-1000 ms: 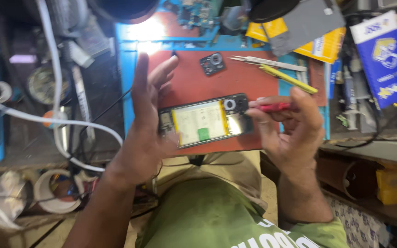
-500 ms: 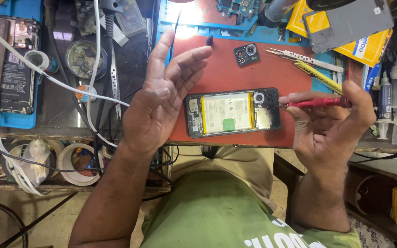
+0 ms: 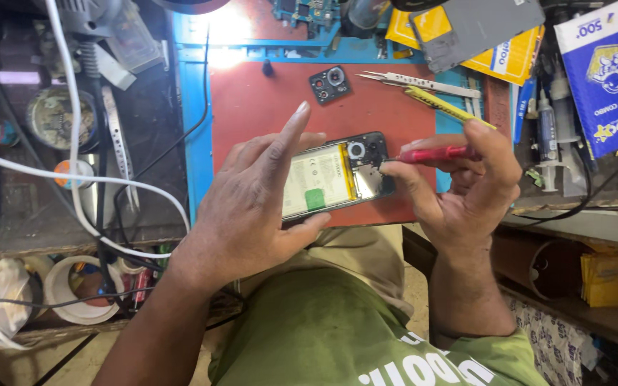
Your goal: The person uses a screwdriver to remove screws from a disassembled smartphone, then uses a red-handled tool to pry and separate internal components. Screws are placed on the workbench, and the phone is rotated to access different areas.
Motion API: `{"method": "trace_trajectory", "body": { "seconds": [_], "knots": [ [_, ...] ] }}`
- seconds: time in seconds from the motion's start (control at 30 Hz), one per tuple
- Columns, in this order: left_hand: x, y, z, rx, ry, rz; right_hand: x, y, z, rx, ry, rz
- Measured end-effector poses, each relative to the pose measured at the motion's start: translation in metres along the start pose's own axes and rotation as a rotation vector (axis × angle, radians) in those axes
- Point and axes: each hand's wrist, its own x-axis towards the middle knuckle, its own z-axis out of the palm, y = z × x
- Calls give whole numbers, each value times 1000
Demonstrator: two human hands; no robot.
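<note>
Two hands on one opened phone [image 3: 334,179], which sits on the red mat [image 3: 252,107] near its front edge, back cover off, battery showing; left hand [image 3: 252,207] grips the phone's left end, thumb under the near edge, fingers spread loosely over the top. Right hand [image 3: 459,193] is pinched closed around a red-handled screwdriver [image 3: 427,154], tip at the phone's right end; camera module [image 3: 330,83] and tweezers [image 3: 416,82] lie further back on the mat.
</note>
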Motion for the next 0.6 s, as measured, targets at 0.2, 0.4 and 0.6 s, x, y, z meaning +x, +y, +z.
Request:
{"method": "trace_trajectory", "body": {
  "seconds": [0.2, 0.4, 0.6],
  "knots": [
    [-2, -2, 1, 18, -13, -21, 6, -5, -7, 165, -99, 43],
    [0, 0, 3, 27, 3, -10, 12, -10, -7, 115, 17, 150],
    [-1, 1, 4, 73, 5, -18, 13, -11, -10, -1, -22, 45]
  ]
}}
